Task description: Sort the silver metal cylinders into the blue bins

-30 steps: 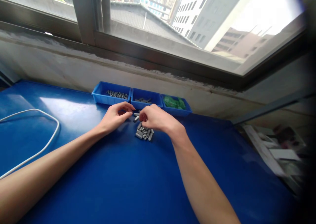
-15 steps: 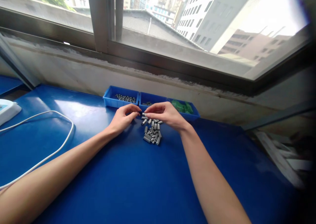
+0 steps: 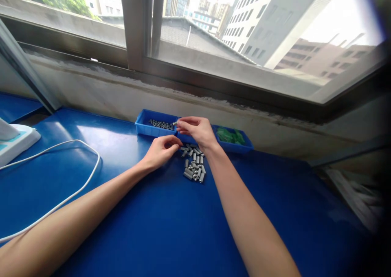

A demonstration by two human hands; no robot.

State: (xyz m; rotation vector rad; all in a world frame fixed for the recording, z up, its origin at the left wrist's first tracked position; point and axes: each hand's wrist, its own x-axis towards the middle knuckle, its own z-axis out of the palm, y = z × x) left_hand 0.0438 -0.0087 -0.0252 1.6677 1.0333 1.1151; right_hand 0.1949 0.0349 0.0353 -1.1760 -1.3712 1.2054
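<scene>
My right hand [image 3: 197, 131] is raised over the blue bins, its thumb and fingers pinching a small pale metal piece [image 3: 174, 123]. That piece is at the right end of the left bin [image 3: 155, 131], which holds many small dark metal parts [image 3: 161, 124]. Lower down, my left hand [image 3: 163, 150] rests near the table with curled fingers, thumb and fingertips close together; what they hold, if anything, is hidden. Right beside its fingertips lies a loose pile of grey metal cylinders [image 3: 194, 163], some lying flat and some at angles. My right hand partly covers the middle bin [image 3: 187, 139].
A third blue bin [image 3: 241, 147] holds green material [image 3: 230, 136]. A white cable [image 3: 98, 159] loops over the blue table [image 3: 171, 228] on the left, near a white device [image 3: 26, 140]. Behind the bins are the wall [image 3: 116, 89] and window frame [image 3: 136, 28].
My right hand has risen from the pile's far end toward the left bin, carrying the small metal piece. My left hand stays near the pile. The view has shifted slightly.
</scene>
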